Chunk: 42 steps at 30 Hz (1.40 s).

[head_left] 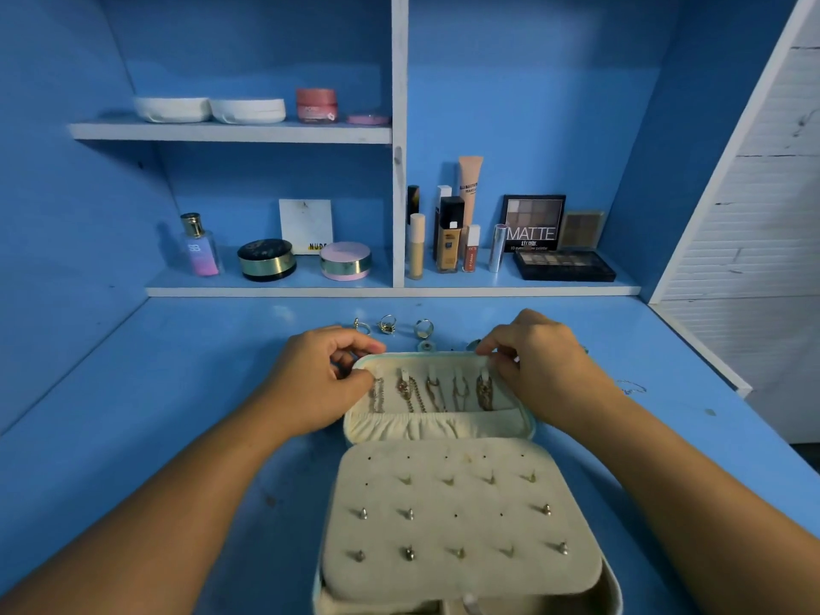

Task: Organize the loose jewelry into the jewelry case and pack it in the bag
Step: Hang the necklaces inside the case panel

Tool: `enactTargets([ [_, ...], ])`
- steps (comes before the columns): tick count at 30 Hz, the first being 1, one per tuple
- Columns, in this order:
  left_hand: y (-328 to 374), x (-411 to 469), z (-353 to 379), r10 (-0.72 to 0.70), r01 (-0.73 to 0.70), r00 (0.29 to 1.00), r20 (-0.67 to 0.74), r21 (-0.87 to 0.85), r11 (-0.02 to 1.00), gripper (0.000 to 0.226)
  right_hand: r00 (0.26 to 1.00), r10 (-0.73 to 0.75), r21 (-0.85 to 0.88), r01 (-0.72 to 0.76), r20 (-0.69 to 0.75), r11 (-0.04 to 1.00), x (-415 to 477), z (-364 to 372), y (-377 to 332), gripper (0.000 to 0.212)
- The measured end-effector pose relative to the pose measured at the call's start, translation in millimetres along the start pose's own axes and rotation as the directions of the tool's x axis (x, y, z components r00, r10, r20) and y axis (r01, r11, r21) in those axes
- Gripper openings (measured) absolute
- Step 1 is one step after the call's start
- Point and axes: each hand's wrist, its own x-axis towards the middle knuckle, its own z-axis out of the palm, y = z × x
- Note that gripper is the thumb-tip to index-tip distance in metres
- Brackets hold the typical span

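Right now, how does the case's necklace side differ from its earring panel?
The necklace side lies farther away and holds chains on hooks; the earring panel lies nearer and holds studs in rows, some holes empty. The left hand and right hand pinch at the necklace side's far edge; neither touches the earring panel. Both are cream.

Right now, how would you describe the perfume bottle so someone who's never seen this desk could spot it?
Behind the desk, find the lower shelf left of the white divider. The perfume bottle stands at that shelf's far left end. It is the only tall, clear bottle there, with a gold cap and pink-purple contents, while the compacts beside it are squat and round.
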Motion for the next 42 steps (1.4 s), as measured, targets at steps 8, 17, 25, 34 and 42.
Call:
enactTargets([
  [8,21,-17,2,0.047,-0.146,0.93,0.366,0.248,0.958,0.086,0.983,-0.174,0.076,0.169,0.06,0.983,-21,-21,10,0.022],
  [17,21,-17,1,0.03,-0.149,0.903,0.429,0.247,0.957,0.11,0.898,-0.173,0.089,0.15,0.404,0.985,-33,-17,0,0.059],
  [25,18,-15,2,0.014,-0.129,0.914,0.405,0.258,0.957,0.117,0.99,0.019,0.027,-0.023,0.142,0.999,-13,-52,48,0.017],
  [34,17,-16,3,0.032,-0.118,0.923,0.383,0.203,0.972,0.118,0.901,0.342,-0.05,-0.342,0.267,0.939,-17,-74,89,0.012],
  [42,18,-16,4,0.013,-0.084,0.927,0.374,0.173,0.981,0.113,0.905,0.328,-0.159,-0.293,0.273,0.943,-10,-58,84,0.013],
])
